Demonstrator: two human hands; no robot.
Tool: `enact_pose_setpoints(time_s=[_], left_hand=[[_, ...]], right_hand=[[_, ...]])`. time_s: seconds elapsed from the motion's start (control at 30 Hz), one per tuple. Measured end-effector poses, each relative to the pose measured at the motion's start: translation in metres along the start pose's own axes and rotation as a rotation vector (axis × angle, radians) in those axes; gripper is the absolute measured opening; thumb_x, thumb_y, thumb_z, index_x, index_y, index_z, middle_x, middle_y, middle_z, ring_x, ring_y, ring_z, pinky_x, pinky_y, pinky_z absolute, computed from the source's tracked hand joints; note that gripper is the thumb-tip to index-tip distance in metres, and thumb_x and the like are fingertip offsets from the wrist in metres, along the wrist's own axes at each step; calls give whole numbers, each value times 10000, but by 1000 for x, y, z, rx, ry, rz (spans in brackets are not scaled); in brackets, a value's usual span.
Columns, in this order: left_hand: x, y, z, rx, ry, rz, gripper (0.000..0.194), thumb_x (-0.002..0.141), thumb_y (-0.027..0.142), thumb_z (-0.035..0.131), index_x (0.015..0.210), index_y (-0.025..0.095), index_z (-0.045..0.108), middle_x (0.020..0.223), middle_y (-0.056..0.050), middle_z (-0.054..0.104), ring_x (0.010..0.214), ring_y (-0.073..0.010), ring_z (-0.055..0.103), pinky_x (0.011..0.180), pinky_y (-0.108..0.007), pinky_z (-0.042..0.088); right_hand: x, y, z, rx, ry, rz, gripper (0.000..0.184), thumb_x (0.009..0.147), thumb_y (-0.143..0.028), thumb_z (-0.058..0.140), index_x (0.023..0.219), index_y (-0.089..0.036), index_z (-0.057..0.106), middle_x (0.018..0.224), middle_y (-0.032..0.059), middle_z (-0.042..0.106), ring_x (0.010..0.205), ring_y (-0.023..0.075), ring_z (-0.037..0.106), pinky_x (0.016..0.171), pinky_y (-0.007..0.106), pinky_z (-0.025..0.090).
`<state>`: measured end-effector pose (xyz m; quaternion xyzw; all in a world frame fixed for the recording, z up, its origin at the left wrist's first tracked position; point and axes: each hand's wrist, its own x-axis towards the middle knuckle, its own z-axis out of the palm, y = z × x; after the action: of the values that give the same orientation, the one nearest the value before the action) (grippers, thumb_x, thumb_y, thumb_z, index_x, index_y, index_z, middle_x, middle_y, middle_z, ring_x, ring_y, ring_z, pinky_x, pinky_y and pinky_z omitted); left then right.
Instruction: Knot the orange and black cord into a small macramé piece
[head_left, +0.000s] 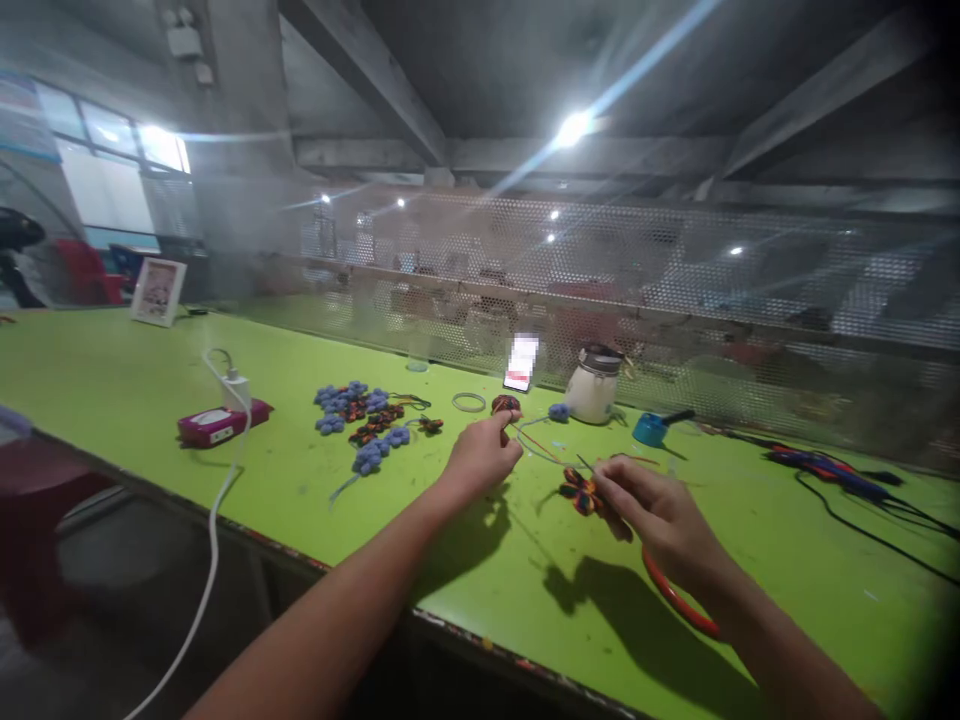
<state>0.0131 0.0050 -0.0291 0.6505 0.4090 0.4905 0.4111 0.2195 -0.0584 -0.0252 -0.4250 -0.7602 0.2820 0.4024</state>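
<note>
My right hand (649, 505) pinches a small crocheted flower (579, 492) in black, orange and red, held above the table. A thin dark tip, perhaps a crochet hook, sticks out by its fingertips. Farther left, my left hand (484, 452) reaches forward with curled fingers and its index finger at a small ball of dark red and orange yarn (505, 403). An orange strand runs from there toward the flower; the fingers seem closed on the yarn, though the contact is partly hidden. Left of that hand lie several blue-purple crocheted flowers (369, 458) and dark multicoloured ones (375, 424).
On the green table (285, 500) stand a lit phone (521, 362), a cream jug (592, 388) and a blue pot (650, 430). Cables (832, 470) lie right, a purple box (223, 424) with white charger left. An orange curved thing (675, 597) lies under my right wrist. Perforated mesh (465, 270) borders the back.
</note>
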Motion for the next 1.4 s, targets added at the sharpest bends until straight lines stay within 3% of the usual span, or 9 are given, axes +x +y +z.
enact_pose_setpoints(time_s=[0.13,0.27,0.43,0.57,0.67,0.8,1.13,1.27,1.4], left_hand=[[-4,3,-2,-80,-147,-41,272,707,269,542,499,111,617,401,1,478,396,-93,363,446,-241,253],[-13,15,-3,-280,-346,-41,322,705,238,481,401,137,503,389,0,441,395,-78,356,422,-231,227],[-20,25,0,-526,-431,-2,309,795,359,457,782,117,648,493,28,414,440,-66,305,437,-222,220],[-20,21,9,-519,-470,42,660,744,246,593,1353,241,339,635,25,508,466,-67,331,456,-215,212],[-16,10,13,-83,-192,84,606,739,231,593,1317,211,414,570,33,489,497,-109,383,509,-236,286],[-10,1,13,109,51,98,148,701,285,628,782,173,684,695,-46,545,725,-183,479,619,-263,322],[-14,14,13,-379,-246,-198,325,720,295,429,417,192,375,416,40,326,381,-79,277,404,-240,209],[-16,17,11,-574,-268,-185,211,724,306,508,713,130,622,592,14,449,541,-84,420,535,-222,349],[-20,19,11,-614,-403,-135,493,592,91,534,1077,116,622,807,-51,556,753,-148,514,680,-274,391]], right_hand=[[-4,-7,-17,3,-404,56,282,881,-404,455,779,-153,533,614,-5,480,501,91,425,465,217,352],[1,-3,-26,-130,-484,21,292,885,-398,451,758,-149,537,665,3,471,585,101,438,526,219,363],[5,4,-24,-116,-441,63,299,888,-411,438,773,-152,533,633,-7,463,549,98,402,500,222,336],[5,7,-21,5,-335,104,307,872,-445,450,765,-166,519,602,-13,465,504,100,397,483,237,343],[8,11,-18,19,-165,114,335,838,-486,485,736,-168,515,576,-20,456,468,97,393,453,240,335],[12,18,-8,-64,-15,123,359,817,-506,505,711,-163,516,523,-33,448,418,88,386,417,229,300],[5,6,10,-194,88,-89,234,870,-363,479,780,-165,568,559,-8,495,453,109,440,446,236,345],[2,2,18,-358,70,-272,161,880,-269,464,793,-177,563,640,26,568,528,127,486,517,249,367],[2,5,21,-411,51,-324,147,887,-235,442,811,-179,556,687,46,601,581,141,517,549,253,382]])
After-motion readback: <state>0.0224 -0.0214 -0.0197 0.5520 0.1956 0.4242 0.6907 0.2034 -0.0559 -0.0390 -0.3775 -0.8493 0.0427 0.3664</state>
